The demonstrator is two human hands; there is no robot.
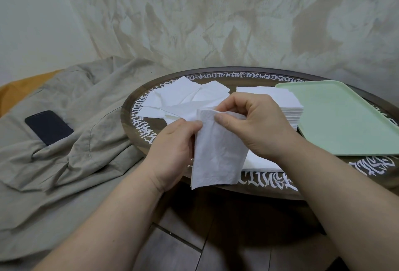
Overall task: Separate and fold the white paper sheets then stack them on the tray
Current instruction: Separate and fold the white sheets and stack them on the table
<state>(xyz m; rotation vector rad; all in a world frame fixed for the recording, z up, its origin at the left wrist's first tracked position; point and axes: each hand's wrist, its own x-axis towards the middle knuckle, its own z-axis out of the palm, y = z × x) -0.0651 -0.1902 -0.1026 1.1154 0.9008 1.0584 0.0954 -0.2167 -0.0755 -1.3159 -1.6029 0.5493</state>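
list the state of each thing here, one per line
left hand: pinching the held sheet's top edge
right hand: pinching the same edge
held sheet: hanging, wrinkled
loose sheets: spread in a rumpled heap
paper stack: neat, beside the tray
tray: nothing on it
phone: screen dark

hands (207, 128) pinch white sheet (216, 154) | green tray (345, 119) right

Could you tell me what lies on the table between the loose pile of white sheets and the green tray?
In the head view, a neat stack of white sheets sits between the loose pile and the green tray.
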